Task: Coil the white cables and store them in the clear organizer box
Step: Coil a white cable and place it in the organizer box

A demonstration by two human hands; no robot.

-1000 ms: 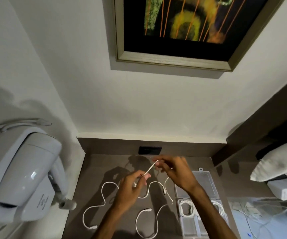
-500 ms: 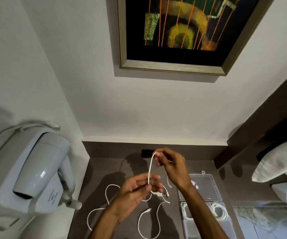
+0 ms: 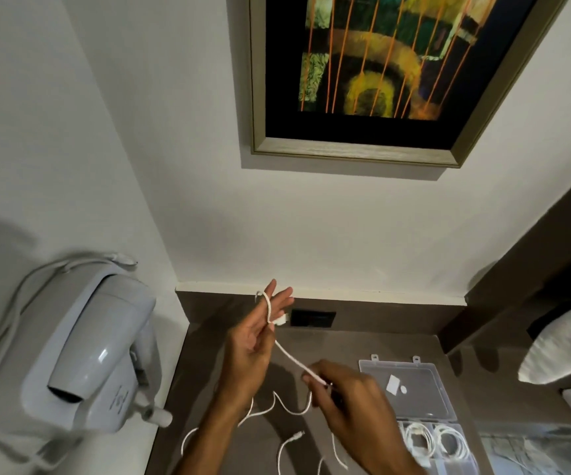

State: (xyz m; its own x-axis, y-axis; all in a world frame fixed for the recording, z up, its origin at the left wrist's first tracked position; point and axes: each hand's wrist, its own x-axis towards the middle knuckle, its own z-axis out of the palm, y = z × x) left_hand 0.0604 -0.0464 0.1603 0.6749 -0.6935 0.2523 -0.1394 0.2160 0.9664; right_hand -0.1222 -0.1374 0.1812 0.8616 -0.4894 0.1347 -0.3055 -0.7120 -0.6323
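My left hand (image 3: 256, 341) is raised over the brown counter with its fingers spread, and a white cable (image 3: 289, 355) is looped over those fingers, its plug end sticking out near the fingertips. My right hand (image 3: 347, 395) pinches the same cable lower down, pulling it taut. The rest of that cable trails onto the counter. A second white cable (image 3: 286, 449) lies loose near the front edge. The clear organizer box (image 3: 443, 419) sits open at the right, with two coiled white cables (image 3: 433, 440) in its front compartments.
A white wall-mounted hair dryer (image 3: 85, 358) hangs at the left. A dark wall socket (image 3: 313, 318) sits at the back of the brown counter (image 3: 363, 344). A framed painting (image 3: 380, 73) hangs above. A white pillow (image 3: 565, 347) is at the right.
My left hand rose and spread its fingers, with the cable now wrapped over them. My right hand dropped down and right, drawing the cable taut.
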